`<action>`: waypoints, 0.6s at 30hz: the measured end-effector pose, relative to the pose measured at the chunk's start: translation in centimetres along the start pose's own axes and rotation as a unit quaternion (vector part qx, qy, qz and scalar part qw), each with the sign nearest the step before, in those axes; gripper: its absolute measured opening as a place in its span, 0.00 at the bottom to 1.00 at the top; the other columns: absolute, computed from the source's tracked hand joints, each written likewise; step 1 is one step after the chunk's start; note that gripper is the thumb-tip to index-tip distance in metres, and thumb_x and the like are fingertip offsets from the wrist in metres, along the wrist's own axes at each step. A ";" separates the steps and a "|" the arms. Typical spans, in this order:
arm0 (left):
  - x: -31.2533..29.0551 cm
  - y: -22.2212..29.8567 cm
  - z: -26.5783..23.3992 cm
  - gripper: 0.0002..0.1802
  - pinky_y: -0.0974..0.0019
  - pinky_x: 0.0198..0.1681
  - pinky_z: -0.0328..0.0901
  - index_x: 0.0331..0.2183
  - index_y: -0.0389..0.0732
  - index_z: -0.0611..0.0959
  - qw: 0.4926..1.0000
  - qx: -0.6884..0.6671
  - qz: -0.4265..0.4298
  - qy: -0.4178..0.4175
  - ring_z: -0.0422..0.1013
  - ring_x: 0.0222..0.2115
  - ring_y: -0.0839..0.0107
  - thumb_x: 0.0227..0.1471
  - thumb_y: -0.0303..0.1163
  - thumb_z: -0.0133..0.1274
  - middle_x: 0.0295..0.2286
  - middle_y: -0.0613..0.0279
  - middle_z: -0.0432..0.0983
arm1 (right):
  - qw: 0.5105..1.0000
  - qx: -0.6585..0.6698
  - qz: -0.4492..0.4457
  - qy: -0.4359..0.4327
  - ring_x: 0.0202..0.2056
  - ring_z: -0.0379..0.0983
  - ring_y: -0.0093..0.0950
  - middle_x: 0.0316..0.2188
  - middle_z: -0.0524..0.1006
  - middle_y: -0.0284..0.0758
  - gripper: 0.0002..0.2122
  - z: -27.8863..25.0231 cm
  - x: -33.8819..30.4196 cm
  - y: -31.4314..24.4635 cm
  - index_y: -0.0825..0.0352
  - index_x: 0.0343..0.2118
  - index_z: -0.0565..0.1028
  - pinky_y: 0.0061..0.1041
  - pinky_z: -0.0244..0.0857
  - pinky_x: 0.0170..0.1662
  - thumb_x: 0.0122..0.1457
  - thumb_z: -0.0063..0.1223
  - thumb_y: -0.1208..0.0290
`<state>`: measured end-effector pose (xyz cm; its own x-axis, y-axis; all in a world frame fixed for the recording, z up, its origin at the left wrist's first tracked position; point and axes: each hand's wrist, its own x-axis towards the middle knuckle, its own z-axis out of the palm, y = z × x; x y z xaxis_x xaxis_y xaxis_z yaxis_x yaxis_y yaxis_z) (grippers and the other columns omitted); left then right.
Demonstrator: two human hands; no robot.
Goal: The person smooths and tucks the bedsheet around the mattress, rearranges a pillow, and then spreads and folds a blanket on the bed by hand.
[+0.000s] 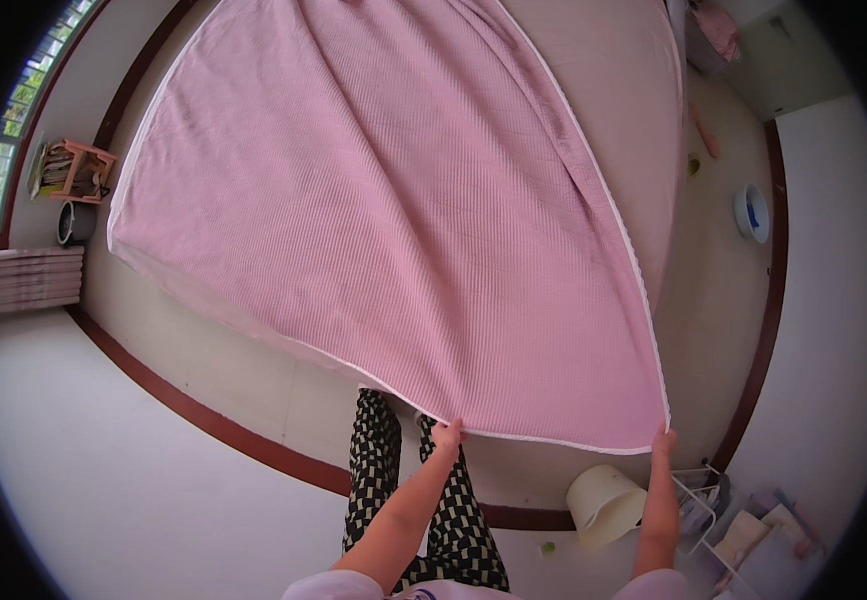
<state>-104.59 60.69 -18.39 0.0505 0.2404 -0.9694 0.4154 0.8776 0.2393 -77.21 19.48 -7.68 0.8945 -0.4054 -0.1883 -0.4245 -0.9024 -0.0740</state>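
Observation:
A large pink ribbed blanket (383, 220) with white edging spreads over the bed and comes toward me. My left hand (447, 434) is closed on its near white edge, in front of my patterned trousers. At the near right corner, my right hand (662, 440) grips the blanket too. Between the two hands the edge hangs in a shallow curve. Long folds run from my left hand up toward the far side. Along the right, a strip of the paler pink bed (618, 110) shows beside the blanket.
A cream bin (605, 503) and a white metal rack (695, 510) stand beside my right forearm. By the right wall lies a pale basin (751, 213) with something blue inside. A small shelf of books (78, 172) and a dark round pot (75, 223) are at the left wall.

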 end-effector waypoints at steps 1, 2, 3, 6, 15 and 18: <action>0.6 -0.1 0.1 0.15 0.65 0.29 0.69 0.35 0.29 0.70 1.000 -0.004 0.002 0.010 0.69 0.26 0.65 0.44 0.28 0.50 0.29 0.55 0.69 | 1.000 -0.001 0.005 0.004 0.31 0.69 0.47 0.26 0.72 0.50 0.21 0.7 0.2 -0.1 0.75 0.26 0.71 0.39 0.61 0.33 0.51 0.43 0.56; 1.5 -0.1 -0.2 0.16 0.66 0.28 0.69 0.35 0.28 0.69 1.000 0.019 -0.004 0.011 0.69 0.25 0.65 0.43 0.27 0.50 0.29 0.55 0.69 | 1.000 -0.015 -0.009 -0.013 0.31 0.68 0.47 0.26 0.72 0.50 0.21 1.7 0.2 -0.7 0.75 0.26 0.71 0.39 0.61 0.33 0.51 0.43 0.56; 2.2 -0.3 -0.2 0.16 0.66 0.28 0.69 0.35 0.28 0.69 1.000 0.024 -0.003 0.009 0.69 0.25 0.65 0.43 0.27 0.50 0.29 0.55 0.69 | 0.999 -0.029 -0.022 -0.030 0.30 0.68 0.47 0.25 0.72 0.50 0.21 2.3 0.2 -1.0 0.75 0.26 0.71 0.39 0.61 0.33 0.50 0.43 0.56; 3.8 -0.4 -0.7 0.16 0.67 0.21 0.67 0.34 0.28 0.70 0.999 0.005 0.003 0.044 0.69 0.21 0.65 0.41 0.26 0.50 0.27 0.54 0.70 | 0.999 -0.017 -0.020 -0.020 0.30 0.68 0.47 0.25 0.72 0.50 0.20 5.3 -1.8 -4.2 0.74 0.25 0.71 0.39 0.61 0.33 0.49 0.44 0.56; 2.9 0.0 1.5 0.13 0.68 0.22 0.67 0.31 0.29 0.71 0.994 0.093 -0.054 -0.004 0.69 0.20 0.67 0.41 0.26 0.50 0.25 0.57 0.70 | 0.999 0.024 -0.024 -0.034 0.30 0.67 0.48 0.25 0.71 0.48 0.17 7.2 -3.0 -4.3 0.71 0.26 0.71 0.40 0.60 0.32 0.48 0.47 0.57; 2.1 0.5 1.9 0.12 0.71 0.22 0.67 0.32 0.30 0.71 0.996 0.068 -0.050 -0.036 0.69 0.19 0.71 0.42 0.27 0.50 0.23 0.58 0.71 | 0.997 0.052 -0.053 -0.024 0.29 0.67 0.47 0.23 0.71 0.47 0.16 6.8 -4.6 -6.0 0.70 0.25 0.70 0.39 0.59 0.31 0.47 0.48 0.58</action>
<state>-102.54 60.84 -20.39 0.0662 0.1193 -0.9906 0.5406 0.8302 0.1361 -79.73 27.78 -13.02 0.9287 -0.2981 -0.2207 -0.3417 -0.9189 -0.1969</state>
